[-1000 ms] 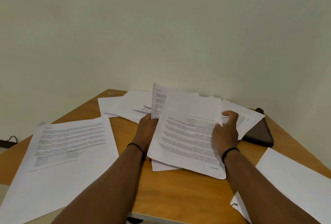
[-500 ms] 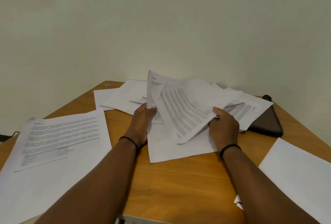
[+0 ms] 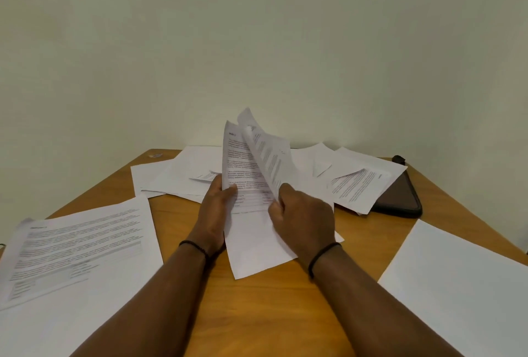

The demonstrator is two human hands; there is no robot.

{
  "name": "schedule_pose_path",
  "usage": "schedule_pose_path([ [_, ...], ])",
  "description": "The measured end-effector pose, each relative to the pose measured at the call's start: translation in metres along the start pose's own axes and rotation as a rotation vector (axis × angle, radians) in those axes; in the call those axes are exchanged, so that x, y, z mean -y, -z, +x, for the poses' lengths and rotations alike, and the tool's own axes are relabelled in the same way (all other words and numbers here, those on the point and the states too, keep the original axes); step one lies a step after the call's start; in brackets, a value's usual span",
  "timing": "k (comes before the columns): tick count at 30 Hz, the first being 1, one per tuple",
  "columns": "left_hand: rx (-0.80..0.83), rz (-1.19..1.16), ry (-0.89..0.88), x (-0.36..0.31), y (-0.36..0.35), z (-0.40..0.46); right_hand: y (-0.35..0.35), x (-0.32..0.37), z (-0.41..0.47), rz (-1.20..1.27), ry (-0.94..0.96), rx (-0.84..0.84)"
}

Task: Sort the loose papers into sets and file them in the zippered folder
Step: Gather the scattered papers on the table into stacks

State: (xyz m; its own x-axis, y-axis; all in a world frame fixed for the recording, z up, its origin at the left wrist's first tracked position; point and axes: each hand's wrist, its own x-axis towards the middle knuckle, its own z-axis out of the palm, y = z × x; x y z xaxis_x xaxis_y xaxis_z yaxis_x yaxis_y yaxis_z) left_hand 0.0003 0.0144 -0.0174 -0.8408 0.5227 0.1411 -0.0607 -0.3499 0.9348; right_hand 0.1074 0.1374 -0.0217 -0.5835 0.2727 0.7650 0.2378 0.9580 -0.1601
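I hold a few printed sheets (image 3: 245, 168) upright above the wooden table (image 3: 274, 313). My left hand (image 3: 215, 208) grips their left edge with the thumb on the printed face. My right hand (image 3: 303, 219) pinches the lower edge of one sheet (image 3: 271, 156) that stands bent away from the rest. A blank sheet (image 3: 257, 248) lies on the table under my hands. More loose papers (image 3: 354, 182) lie scattered behind. The dark zippered folder (image 3: 400, 196) lies flat at the back right, partly covered by them.
A printed set (image 3: 77, 242) lies at the left, over the table's edge. A blank white sheet (image 3: 463, 279) lies at the right. Further loose sheets (image 3: 171, 176) sit at the back left near the wall. A small object (image 3: 155, 155) rests at the far left corner.
Both hands have lifted the sheets from lying nearly flat to standing upright. My right hand has moved left and peeled one sheet off the front.
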Motion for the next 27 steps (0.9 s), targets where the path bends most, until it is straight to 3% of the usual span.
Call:
schedule_pose_path([
  [5,0.043,0.002,-0.025,0.005,-0.008,-0.008,-0.002,0.008,-0.005,0.197,-0.315,0.255],
  [9,0.166,-0.031,0.001,0.009,-0.014,-0.012,0.000,0.005,-0.002,0.410,-0.468,0.260],
  [14,0.264,0.084,-0.113,0.007,-0.018,-0.008,-0.002,0.012,-0.003,0.485,-0.343,0.460],
  [18,0.084,0.221,-0.115,0.008,-0.012,-0.003,-0.003,0.010,-0.005,0.588,-0.221,0.571],
  [20,0.031,0.166,-0.072,0.009,-0.008,-0.002,-0.002,0.007,-0.004,0.602,-0.206,0.484],
  [25,0.098,-0.046,-0.061,0.002,-0.007,-0.005,0.008,-0.014,0.005,0.298,-0.360,-0.052],
  [27,0.120,-0.082,-0.065,0.001,-0.009,-0.007,0.010,-0.025,0.010,0.175,-0.447,-0.092],
])
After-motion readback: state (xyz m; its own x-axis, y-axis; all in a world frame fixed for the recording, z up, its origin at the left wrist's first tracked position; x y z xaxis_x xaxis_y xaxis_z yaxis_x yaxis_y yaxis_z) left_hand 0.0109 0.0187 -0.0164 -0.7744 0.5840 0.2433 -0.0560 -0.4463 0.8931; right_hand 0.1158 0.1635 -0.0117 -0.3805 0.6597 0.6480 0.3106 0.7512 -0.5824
